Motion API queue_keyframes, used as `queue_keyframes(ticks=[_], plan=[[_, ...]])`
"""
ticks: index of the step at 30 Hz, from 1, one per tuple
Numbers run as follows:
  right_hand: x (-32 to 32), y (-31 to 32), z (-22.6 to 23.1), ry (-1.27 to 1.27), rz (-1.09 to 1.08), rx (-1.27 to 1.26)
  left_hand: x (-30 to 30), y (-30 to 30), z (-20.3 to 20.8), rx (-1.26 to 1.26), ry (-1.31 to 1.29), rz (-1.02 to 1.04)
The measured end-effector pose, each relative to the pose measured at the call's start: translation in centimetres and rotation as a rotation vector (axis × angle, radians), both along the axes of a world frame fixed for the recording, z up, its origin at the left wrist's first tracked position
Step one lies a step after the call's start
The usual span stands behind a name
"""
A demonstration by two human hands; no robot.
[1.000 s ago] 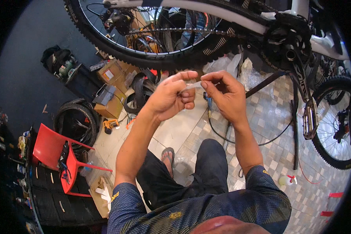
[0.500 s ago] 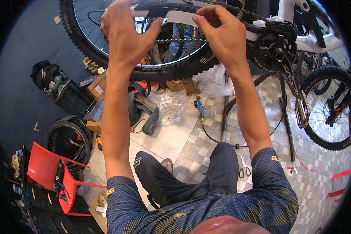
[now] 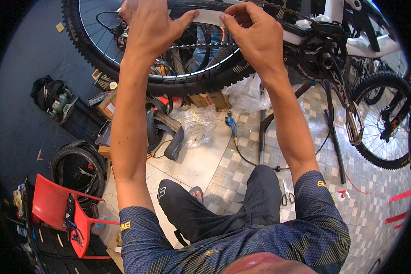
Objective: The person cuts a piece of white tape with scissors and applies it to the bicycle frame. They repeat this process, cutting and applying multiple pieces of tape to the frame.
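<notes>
In front of me, a bicycle's white rear frame stay with a dark cover along it runs above the chain. My left hand lies over the stay's left part, its thumb stretched right onto the white surface. Its other fingers are partly cut off by the top edge. My right hand is closed, thumb and index finger pinched at the right end of the white section. What lies in the pinch is too small to make out. Behind both hands is the rear wheel.
The crankset and pedal hang at right, above stand legs. A second bicycle wheel stands far right. Scissors lie on the floor. At left are a red chair, tires and plastic wrap.
My view has shifted slightly. My left hand has moved a little up, and its thumb has come closer to my right fingertips. The right hand keeps its pinch.
</notes>
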State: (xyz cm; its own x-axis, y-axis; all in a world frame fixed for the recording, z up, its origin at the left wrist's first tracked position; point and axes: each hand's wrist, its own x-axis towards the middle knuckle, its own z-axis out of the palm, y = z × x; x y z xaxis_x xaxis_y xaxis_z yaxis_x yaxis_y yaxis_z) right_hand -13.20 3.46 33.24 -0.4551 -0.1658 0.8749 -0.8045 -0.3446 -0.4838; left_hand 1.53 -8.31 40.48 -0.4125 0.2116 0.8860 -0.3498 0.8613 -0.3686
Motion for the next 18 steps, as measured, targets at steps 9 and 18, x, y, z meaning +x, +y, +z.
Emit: queue_keyframes(ticks=[9, 18], plan=[[0.2, 0.2, 0.2, 0.05, -0.088, 0.005, -0.5, 0.5, -2.1, -0.014, 0.159, 0.074], [0.2, 0.0, 0.2, 0.097, -0.102, -0.012, -1.7, -2.7, -4.7, -0.229, 0.176, -0.042]])
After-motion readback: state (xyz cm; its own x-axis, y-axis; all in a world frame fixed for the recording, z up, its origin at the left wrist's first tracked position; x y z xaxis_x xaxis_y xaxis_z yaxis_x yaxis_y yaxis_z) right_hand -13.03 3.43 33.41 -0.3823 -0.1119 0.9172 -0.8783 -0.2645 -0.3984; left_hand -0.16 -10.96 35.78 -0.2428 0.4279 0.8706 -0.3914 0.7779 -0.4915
